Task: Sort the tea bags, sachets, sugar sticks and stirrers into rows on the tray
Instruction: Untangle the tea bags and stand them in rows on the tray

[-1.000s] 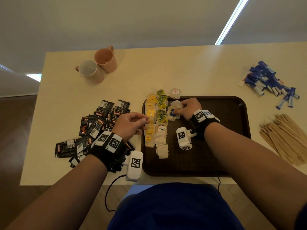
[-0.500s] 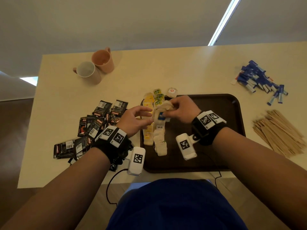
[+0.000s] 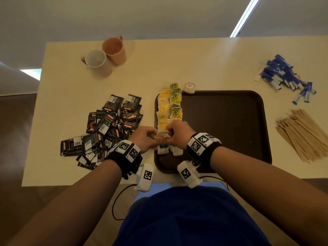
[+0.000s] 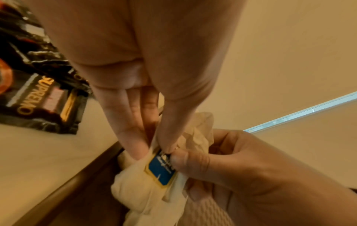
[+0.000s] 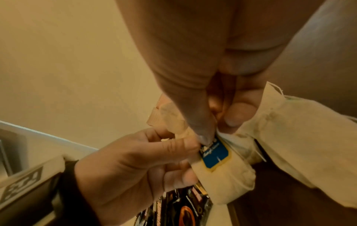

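Both grips, left hand [image 3: 144, 139] and right hand [image 3: 177, 133], pinch one tea bag [image 3: 162, 134] above tray [image 3: 230, 96]

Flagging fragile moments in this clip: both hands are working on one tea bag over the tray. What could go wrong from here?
1. The left hand and right hand both pinch the tea bag at its blue tag; pulling apart could tear the thin paper or snap the string.
2. The hands hover right over the rows on the tray; setting the bag down could knock bags out of line.
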Tool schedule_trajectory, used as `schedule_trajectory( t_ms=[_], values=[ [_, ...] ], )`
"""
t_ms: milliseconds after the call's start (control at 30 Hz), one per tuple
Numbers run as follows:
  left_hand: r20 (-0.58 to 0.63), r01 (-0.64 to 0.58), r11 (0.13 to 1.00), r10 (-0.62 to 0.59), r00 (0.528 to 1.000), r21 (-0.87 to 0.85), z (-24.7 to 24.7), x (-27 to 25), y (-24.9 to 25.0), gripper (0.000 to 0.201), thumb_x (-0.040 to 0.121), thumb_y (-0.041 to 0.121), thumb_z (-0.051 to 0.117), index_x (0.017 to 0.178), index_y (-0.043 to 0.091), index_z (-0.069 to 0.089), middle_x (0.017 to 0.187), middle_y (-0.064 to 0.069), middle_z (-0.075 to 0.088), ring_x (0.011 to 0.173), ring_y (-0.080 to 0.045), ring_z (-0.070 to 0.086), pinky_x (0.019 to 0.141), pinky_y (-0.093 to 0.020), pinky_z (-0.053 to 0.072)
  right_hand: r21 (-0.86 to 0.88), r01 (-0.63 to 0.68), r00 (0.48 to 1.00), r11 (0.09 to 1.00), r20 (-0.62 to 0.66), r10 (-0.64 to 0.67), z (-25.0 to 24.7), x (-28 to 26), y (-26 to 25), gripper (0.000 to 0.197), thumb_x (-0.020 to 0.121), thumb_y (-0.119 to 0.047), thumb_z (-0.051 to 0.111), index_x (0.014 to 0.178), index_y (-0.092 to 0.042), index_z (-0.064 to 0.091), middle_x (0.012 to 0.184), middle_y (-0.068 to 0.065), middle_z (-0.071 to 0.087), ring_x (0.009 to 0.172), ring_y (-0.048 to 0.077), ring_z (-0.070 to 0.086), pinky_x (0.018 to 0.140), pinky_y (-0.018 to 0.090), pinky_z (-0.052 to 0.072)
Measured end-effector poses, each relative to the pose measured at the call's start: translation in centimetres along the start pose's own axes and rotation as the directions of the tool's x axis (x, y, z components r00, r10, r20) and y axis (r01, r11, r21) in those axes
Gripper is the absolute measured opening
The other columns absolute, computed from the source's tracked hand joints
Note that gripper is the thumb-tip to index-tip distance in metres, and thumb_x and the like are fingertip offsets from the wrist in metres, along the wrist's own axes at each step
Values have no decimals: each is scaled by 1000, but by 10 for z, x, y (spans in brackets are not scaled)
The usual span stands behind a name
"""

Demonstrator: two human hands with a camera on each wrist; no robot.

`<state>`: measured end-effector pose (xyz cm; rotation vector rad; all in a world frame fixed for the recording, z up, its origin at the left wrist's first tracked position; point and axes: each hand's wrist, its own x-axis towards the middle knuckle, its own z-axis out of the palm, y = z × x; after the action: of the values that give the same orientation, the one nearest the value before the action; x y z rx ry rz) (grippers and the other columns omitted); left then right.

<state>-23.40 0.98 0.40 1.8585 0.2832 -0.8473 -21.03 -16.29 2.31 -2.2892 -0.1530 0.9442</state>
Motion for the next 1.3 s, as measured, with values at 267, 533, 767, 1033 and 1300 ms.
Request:
schedule_trajectory(
  t_ms=[267,533,767,1033,1300],
  values=[
    [-21,-12,992,15,1000,123,6,8,-19,19,82,3,78,81,20,69,79,-5,68,75,-19,67,75,-39,62,-103,-8,999,995,-51,3,9,-5,0,15,86,-20,74,96,-10,71,93,6,67,87,21,64,80,34,58],
    [-60,-47,948,70,996,316,12,9,-23,18,79,17,83,94,15,74,85,1,70,75,-10,60,70,-24,46,-122,2,997,993,-75,-11,3,-5,5,12,86,-15,73,99,-15,72,96,-1,66,90,15,63,82,25,54],
    [-76,-82,914,122,990,397,11,3,-18,23,77,17,84,97,13,73,93,1,69,76,-8,58,76,-27,47,-190,32,997,981,-62,-45,2,0,0,11,90,-14,67,100,-12,72,99,2,68,91,17,64,84,28,55],
    [-116,-103,918,159,980,384,7,0,-12,17,81,21,82,96,18,74,91,8,68,66,7,50,62,-16,36,-174,93,992,980,-64,-106,0,-1,-3,17,94,-13,61,105,-15,73,104,2,70,97,18,63,87,30,53],
    [-71,-86,890,131,989,448,10,3,-11,15,92,20,69,105,18,77,92,2,72,82,-9,60,77,-24,44,-146,102,991,984,-67,-113,2,1,1,22,95,-11,58,110,-14,73,109,3,69,100,18,64,89,29,52]
  ],
)
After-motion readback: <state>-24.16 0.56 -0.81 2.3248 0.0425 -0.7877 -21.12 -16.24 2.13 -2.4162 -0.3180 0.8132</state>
